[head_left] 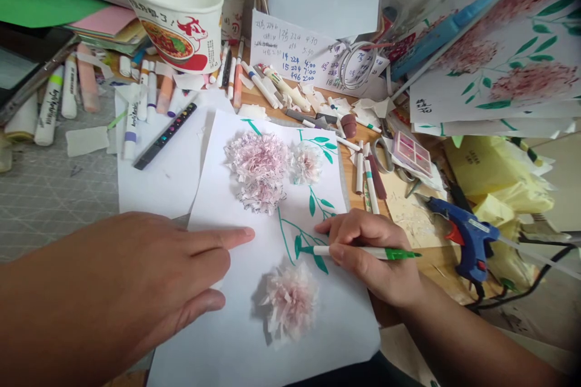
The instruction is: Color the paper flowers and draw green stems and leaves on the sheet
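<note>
A white sheet of paper [213, 314] lies before me with fluffy pink paper flowers on it: a large double one [258, 169], a small one [307, 162] and one nearer me [290, 302]. Green stems and leaves [284, 230] are drawn between them. My right hand [372, 251] grips a green marker pen [358, 251], its teal tip touching a leaf left of the hand. Over the sheet's left side, my left hand [186, 272] holds nothing; its index finger points across the paper and the thumb is apart.
A paper noodle cup [181, 18] stands at the back left near scattered markers [54, 103]. A black pen [166, 136] lies on another sheet [172, 193]. At the right are a blue glue gun [472, 236], its cable, scissors [382, 154] and yellow packaging [490, 175].
</note>
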### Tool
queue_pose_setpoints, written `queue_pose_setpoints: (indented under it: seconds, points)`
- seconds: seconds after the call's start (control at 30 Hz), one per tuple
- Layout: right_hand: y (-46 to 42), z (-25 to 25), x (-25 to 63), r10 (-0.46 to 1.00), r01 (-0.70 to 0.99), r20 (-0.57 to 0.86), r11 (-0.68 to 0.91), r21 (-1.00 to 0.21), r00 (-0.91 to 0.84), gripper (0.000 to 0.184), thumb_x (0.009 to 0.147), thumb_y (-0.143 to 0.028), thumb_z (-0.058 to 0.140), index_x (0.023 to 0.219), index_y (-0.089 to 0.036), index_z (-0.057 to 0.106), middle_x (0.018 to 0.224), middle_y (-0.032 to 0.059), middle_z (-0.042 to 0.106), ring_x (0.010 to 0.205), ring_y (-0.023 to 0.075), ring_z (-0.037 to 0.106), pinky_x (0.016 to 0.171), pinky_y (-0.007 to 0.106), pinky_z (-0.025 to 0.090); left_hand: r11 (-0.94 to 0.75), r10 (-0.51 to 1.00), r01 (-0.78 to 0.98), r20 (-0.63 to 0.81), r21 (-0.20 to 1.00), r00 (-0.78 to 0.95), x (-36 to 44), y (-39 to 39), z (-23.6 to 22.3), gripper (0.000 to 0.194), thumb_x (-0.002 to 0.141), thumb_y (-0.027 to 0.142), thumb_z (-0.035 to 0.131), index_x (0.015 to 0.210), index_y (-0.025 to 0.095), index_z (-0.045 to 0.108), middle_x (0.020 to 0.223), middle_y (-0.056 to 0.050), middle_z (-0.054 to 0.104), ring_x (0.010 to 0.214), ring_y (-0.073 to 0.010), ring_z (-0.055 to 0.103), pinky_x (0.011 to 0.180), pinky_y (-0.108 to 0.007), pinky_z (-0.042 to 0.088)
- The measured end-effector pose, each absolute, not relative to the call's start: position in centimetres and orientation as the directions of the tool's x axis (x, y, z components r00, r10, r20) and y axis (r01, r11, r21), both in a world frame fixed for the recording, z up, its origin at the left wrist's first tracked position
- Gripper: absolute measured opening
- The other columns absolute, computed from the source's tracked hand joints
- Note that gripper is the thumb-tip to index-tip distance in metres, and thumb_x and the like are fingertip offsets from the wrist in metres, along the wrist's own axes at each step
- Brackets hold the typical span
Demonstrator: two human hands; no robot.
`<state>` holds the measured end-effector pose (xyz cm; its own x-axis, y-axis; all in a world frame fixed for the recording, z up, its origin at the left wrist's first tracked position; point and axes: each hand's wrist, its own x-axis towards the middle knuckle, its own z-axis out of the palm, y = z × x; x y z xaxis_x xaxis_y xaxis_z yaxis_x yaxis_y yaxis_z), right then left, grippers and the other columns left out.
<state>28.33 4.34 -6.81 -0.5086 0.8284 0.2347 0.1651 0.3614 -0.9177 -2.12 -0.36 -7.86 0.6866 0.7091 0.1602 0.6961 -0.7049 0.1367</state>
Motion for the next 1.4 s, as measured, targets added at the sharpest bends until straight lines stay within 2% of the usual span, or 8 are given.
queue_pose_setpoints:
  seconds: [0.43, 0.67, 0.77, 1.07, 1.2, 1.3, 1.37, 1.4]
  points:
    - [4.2, -6.8, 28.3, 0.838, 0.191, 0.216, 0.35, -0.917, -0.501, 0.019, 0.083, -0.013, 0.066, 0.069, -0.021, 0.056, 0.063, -0.0029, 0.06, 0.064, 0.013, 0.063, 0.079, 0.035, 0.058, -0.728, 0.684, 0.68, 0.153, 0.088, 0.713, -2.2, -0.2, -8.1, 0.04, 0.098, 0.04, 0.032, 0.073, 0.034, 0.064, 0.143, 0.024, 0.051, 0.048, -0.0154, 0.05, 0.05, -0.041, 0.032]
    - [5.4, -7.2, 29.0, 0.903, -0.027, 0.188, 0.193, -0.981, -0.386, 0.012, 0.085, -0.016, 0.068, 0.077, -0.023, 0.062, 0.059, -0.0057, 0.059, 0.057, 0.0123, 0.056, 0.08, 0.038, 0.058, -0.742, 0.667, 0.667, 0.162, 0.064, 0.727, -2.3, 0.0, -8.1, 0.036, 0.097, 0.042, 0.036, 0.076, 0.036, 0.065, 0.142, 0.023, 0.053, 0.045, -0.0143, 0.05, 0.05, -0.039, 0.032]
    - [5.9, -7.3, 29.1, 0.899, 0.002, 0.135, 0.149, -0.989, -0.417, 0.018, 0.084, -0.016, 0.07, 0.069, -0.022, 0.061, 0.055, -0.0056, 0.06, 0.055, 0.012, 0.056, 0.075, 0.034, 0.057, -0.737, 0.675, 0.671, 0.127, 0.084, 0.726, -2.5, 0.0, -8.0, 0.038, 0.098, 0.041, 0.035, 0.075, 0.035, 0.064, 0.143, 0.024, 0.051, 0.049, -0.0136, 0.055, 0.052, -0.037, 0.034]
    - [5.1, -6.9, 28.3, 0.846, 0.179, 0.243, 0.363, -0.914, -0.475, 0.02, 0.08, -0.015, 0.07, 0.066, -0.02, 0.056, 0.059, -0.0033, 0.059, 0.056, 0.0112, 0.057, 0.056, 0.025, 0.049, -0.72, 0.693, 0.68, 0.11, 0.135, 0.712, -2.6, 0.1, -7.7, 0.043, 0.101, 0.042, 0.029, 0.073, 0.035, 0.062, 0.14, 0.023, 0.055, 0.054, -0.0131, 0.061, 0.054, -0.038, 0.034]
    - [5.1, -7.1, 28.3, 0.846, 0.172, 0.238, 0.356, -0.919, -0.476, 0.019, 0.081, -0.015, 0.07, 0.067, -0.02, 0.058, 0.06, -0.0027, 0.06, 0.056, 0.0107, 0.058, 0.056, 0.024, 0.05, -0.726, 0.687, 0.669, 0.116, 0.161, 0.717, -2.6, 0.0, -7.3, 0.046, 0.101, 0.044, 0.027, 0.074, 0.035, 0.063, 0.142, 0.023, 0.052, 0.053, -0.0122, 0.062, 0.054, -0.037, 0.035]
    - [5.8, -7.1, 28.7, 0.862, 0.053, 0.228, 0.281, -0.958, -0.453, 0.015, 0.083, -0.016, 0.071, 0.071, -0.02, 0.063, 0.06, -0.0032, 0.063, 0.056, 0.0098, 0.06, 0.053, 0.021, 0.049, -0.697, 0.712, 0.696, 0.05, 0.172, 0.7, -2.6, 0.0, -7.3, 0.049, 0.102, 0.043, 0.025, 0.074, 0.035, 0.064, 0.144, 0.024, 0.049, 0.061, -0.0118, 0.068, 0.055, -0.036, 0.038]
    - [6.4, -7.0, 29.0, 0.885, -0.085, 0.207, 0.189, -0.978, -0.416, 0.001, 0.088, -0.023, 0.069, 0.087, -0.022, 0.069, 0.068, -0.0023, 0.068, 0.059, 0.0106, 0.065, 0.054, 0.021, 0.053, -0.661, 0.74, 0.726, 0.003, 0.191, 0.673, -2.7, 0.1, -7.4, 0.047, 0.101, 0.041, 0.026, 0.077, 0.037, 0.066, 0.142, 0.024, 0.052, 0.067, -0.0117, 0.07, 0.058, -0.034, 0.042]
    - [6.7, -6.9, 29.3, 0.892, -0.132, 0.186, 0.143, -0.981, -0.412, 0.007, 0.089, -0.026, 0.068, 0.095, -0.024, 0.071, 0.076, -0.0008, 0.072, 0.065, 0.012, 0.068, 0.058, 0.023, 0.056, -0.635, 0.759, 0.745, -0.014, 0.206, 0.651, -2.8, 0.1, -7.6, 0.044, 0.099, 0.043, 0.029, 0.077, 0.038, 0.067, 0.139, 0.023, 0.055, 0.069, -0.0118, 0.071, 0.06, -0.032, 0.044]
